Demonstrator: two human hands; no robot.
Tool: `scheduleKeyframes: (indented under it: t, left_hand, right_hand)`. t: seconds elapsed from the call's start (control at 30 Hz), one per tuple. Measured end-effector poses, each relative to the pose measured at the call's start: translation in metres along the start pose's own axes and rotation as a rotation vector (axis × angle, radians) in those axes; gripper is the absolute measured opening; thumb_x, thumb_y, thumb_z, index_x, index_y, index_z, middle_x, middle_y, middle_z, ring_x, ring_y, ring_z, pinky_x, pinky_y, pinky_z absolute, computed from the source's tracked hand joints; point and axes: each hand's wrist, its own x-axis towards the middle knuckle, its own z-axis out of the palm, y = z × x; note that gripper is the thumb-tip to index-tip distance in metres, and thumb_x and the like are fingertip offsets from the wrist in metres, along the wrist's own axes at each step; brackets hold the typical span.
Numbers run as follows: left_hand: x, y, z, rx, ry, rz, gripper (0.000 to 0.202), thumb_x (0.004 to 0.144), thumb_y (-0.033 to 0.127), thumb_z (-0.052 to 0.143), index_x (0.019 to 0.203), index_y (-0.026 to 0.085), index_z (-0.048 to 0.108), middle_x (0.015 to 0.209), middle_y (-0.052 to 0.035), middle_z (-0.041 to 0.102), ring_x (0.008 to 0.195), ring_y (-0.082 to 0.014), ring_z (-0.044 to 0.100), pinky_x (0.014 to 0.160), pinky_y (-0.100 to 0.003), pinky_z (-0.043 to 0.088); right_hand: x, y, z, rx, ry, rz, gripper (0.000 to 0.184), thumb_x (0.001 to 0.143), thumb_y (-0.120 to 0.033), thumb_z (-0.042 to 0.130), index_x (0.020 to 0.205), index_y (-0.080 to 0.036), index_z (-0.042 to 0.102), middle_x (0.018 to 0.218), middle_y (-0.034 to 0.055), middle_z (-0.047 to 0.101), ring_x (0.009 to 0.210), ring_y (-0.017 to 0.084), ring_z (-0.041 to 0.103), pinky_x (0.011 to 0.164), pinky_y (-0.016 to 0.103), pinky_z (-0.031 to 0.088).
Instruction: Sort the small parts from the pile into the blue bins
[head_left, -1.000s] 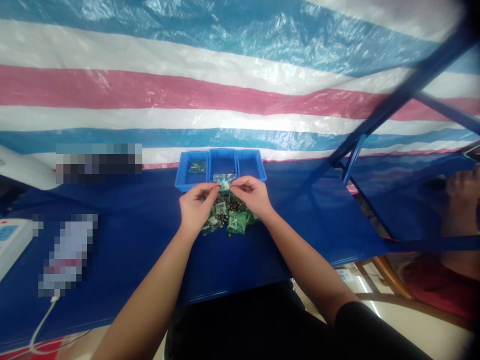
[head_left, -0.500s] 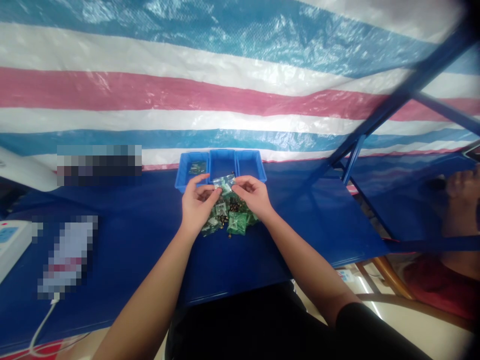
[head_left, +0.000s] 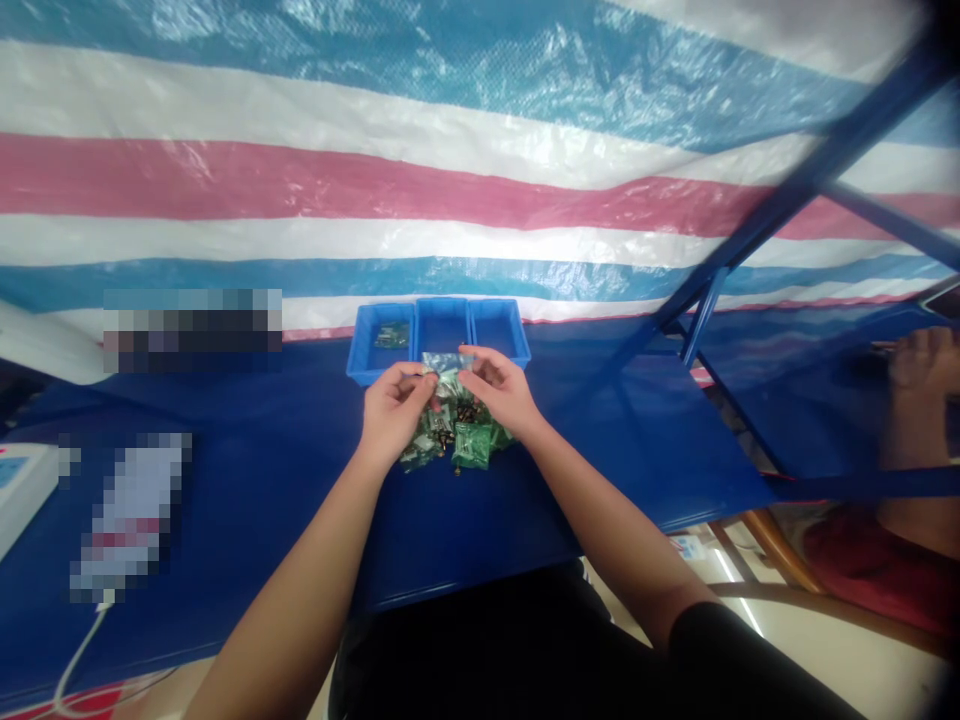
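Note:
A small clear plastic bag [head_left: 444,362] is held up over a pile of parts. My left hand [head_left: 397,405] pinches its left side between thumb and fingers. At the right side, my right hand [head_left: 501,388] has its thumb and forefinger closed on the bag's edge; the exact contact is blurred. Beneath both hands lies the pile, where a green packet [head_left: 472,446] and small dark and brass-coloured parts [head_left: 442,432] show. My hands cover some of the pile.
Three joined blue bins [head_left: 442,325] stand behind the pile; the left one contains small green packets [head_left: 392,335]. To the left are a blurred-out device [head_left: 135,515] with a white cable [head_left: 79,650]. A blue metal frame [head_left: 701,315] and another person's hand [head_left: 926,365] are at right.
The bag's top now stands flatter and more upright between my hands. My left forefinger has curled in from its raised position, and my right fingers have shifted slightly. The view has moved a little.

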Motion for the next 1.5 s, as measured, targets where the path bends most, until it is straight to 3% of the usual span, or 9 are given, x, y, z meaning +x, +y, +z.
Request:
scheduleKeyframes:
  t: [0.23,0.47,0.57,0.7,0.93,1.07,1.23,1.37,1.5]
  left_hand:
    - [0.003,-0.002,-0.003,-0.008,0.069,0.023,0.024,0.08,0.036,0.073,0.078,0.019,0.056,0.06,0.0023,0.059,0.046,-0.0072,0.049,0.045,-0.019,0.035]
    - [0.005,0.007,-0.001,-0.255,0.088,-0.097,0.032,0.078,0.033,0.074,0.07,0.02,0.047,0.051,0.008,0.041,0.039,-0.0071,0.043,0.034,-0.019,0.024]
    - [0.01,0.009,-0.004,-0.341,0.2,-0.103,0.026,0.077,0.033,0.074,0.083,0.02,0.053,0.063,0.0035,0.058,0.048,-0.0104,0.056,0.037,-0.019,0.033]
    - [0.015,0.004,-0.01,-0.37,0.305,-0.161,0.042,0.079,0.035,0.068,0.115,0.019,0.052,0.091,-0.008,0.072,0.065,-0.0188,0.069,0.044,-0.024,0.045]
    - [0.017,-0.004,-0.015,-0.172,0.374,-0.076,0.022,0.079,0.029,0.063,0.098,0.018,0.06,0.067,0.0001,0.064,0.051,-0.0125,0.06,0.039,-0.02,0.038]
    - [0.015,-0.003,-0.013,-0.072,0.362,-0.053,0.016,0.08,0.029,0.061,0.091,0.017,0.063,0.063,0.0009,0.062,0.047,-0.0092,0.056,0.038,-0.017,0.033]
    - [0.014,-0.004,-0.011,0.029,0.341,-0.023,0.015,0.082,0.028,0.06,0.091,0.017,0.064,0.063,0.0009,0.061,0.047,-0.008,0.054,0.042,-0.017,0.036]
    - [0.013,-0.005,-0.012,0.062,0.341,-0.028,0.015,0.083,0.029,0.06,0.092,0.018,0.065,0.064,0.001,0.061,0.048,-0.0081,0.054,0.044,-0.017,0.038]
    - [0.011,-0.005,-0.011,0.058,0.33,-0.024,0.015,0.084,0.029,0.06,0.092,0.018,0.065,0.064,0.0011,0.061,0.049,-0.0081,0.055,0.045,-0.017,0.038]
  right_hand:
    - [0.002,0.002,-0.001,0.03,0.035,0.074,0.028,0.076,-0.043,0.074,0.092,-0.02,0.07,0.07,0.0,0.065,0.054,0.01,0.052,0.05,0.025,0.044]
    - [0.002,0.0,-0.002,0.049,0.028,0.125,0.037,0.077,-0.048,0.072,0.103,-0.021,0.068,0.076,0.0015,0.07,0.054,0.01,0.059,0.042,0.021,0.04]
    - [0.002,0.002,-0.002,0.053,0.034,0.118,0.035,0.078,-0.047,0.071,0.1,-0.02,0.068,0.075,0.0016,0.07,0.055,0.01,0.06,0.044,0.021,0.041]
    - [0.003,0.004,-0.003,0.054,0.038,0.094,0.028,0.079,-0.043,0.071,0.096,-0.02,0.069,0.073,0.0008,0.068,0.054,0.009,0.058,0.047,0.022,0.044]
    - [0.002,0.004,-0.005,-0.075,0.043,0.089,0.027,0.083,-0.042,0.066,0.097,-0.02,0.07,0.069,0.0005,0.066,0.053,0.01,0.054,0.049,0.023,0.043]
    - [0.001,0.006,-0.009,-0.35,0.021,0.03,0.023,0.085,-0.038,0.063,0.096,-0.02,0.072,0.063,-0.0013,0.062,0.054,0.011,0.053,0.055,0.025,0.043]
    - [-0.003,0.0,-0.01,-0.681,-0.125,-0.064,0.022,0.085,-0.034,0.062,0.1,-0.021,0.073,0.073,0.0009,0.068,0.065,0.014,0.061,0.066,0.028,0.048]
    - [-0.007,-0.006,-0.003,-0.741,-0.271,-0.221,0.031,0.084,-0.032,0.066,0.113,-0.022,0.069,0.11,0.0073,0.07,0.1,0.021,0.062,0.087,0.034,0.05]
    - [-0.009,-0.001,0.002,-0.788,-0.375,-0.299,0.039,0.082,-0.031,0.07,0.119,-0.019,0.066,0.112,0.0098,0.07,0.105,0.025,0.058,0.095,0.041,0.046]
